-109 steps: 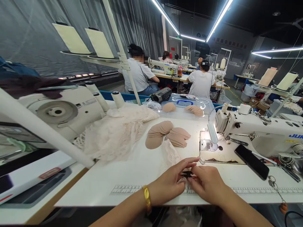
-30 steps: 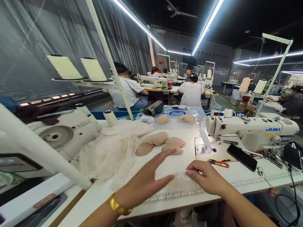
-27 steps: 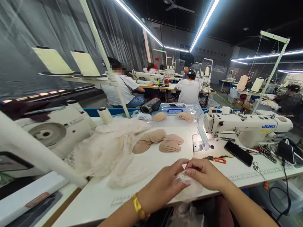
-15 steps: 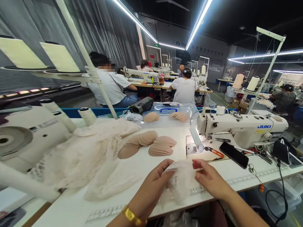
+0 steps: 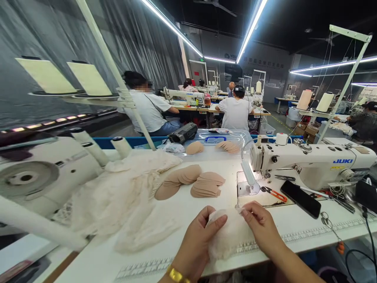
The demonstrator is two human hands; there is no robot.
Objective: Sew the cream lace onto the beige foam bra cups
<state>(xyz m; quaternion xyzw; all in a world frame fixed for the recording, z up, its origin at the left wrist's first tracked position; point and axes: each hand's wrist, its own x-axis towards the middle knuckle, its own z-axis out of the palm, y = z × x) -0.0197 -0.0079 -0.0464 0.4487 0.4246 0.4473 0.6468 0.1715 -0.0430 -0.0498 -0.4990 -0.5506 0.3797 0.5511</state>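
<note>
Between my hands, over the front edge of the white table, hangs a piece of sheer cream fabric point(image 5: 229, 234). My left hand point(image 5: 203, 232) is closed on its left side, thumb on top. At its upper right edge, my right hand point(image 5: 259, 224) pinches the cloth between thumb and fingers. Just beyond stands a white sewing machine point(image 5: 309, 161) with its lit needle area. Left of that lie fanned beige oval pads point(image 5: 179, 179) and a second stack of beige pads point(image 5: 207, 184). A heap of cream lace fabric point(image 5: 126, 196) spreads further left.
Orange-handled snips point(image 5: 273, 193), a black phone point(image 5: 300, 198) and small black scissors point(image 5: 284, 178) lie by the machine. A ruler strip point(image 5: 324, 228) runs along the front edge. Behind are a clear plastic box point(image 5: 216, 138) and seated co-workers point(image 5: 235, 110). Thread cones point(image 5: 120, 147) stand left.
My right hand, earlier with fingers apart beside the cloth, now pinches its upper right edge. The left hand keeps its hold, and the fabric is spread wider. The view has shifted slightly left.
</note>
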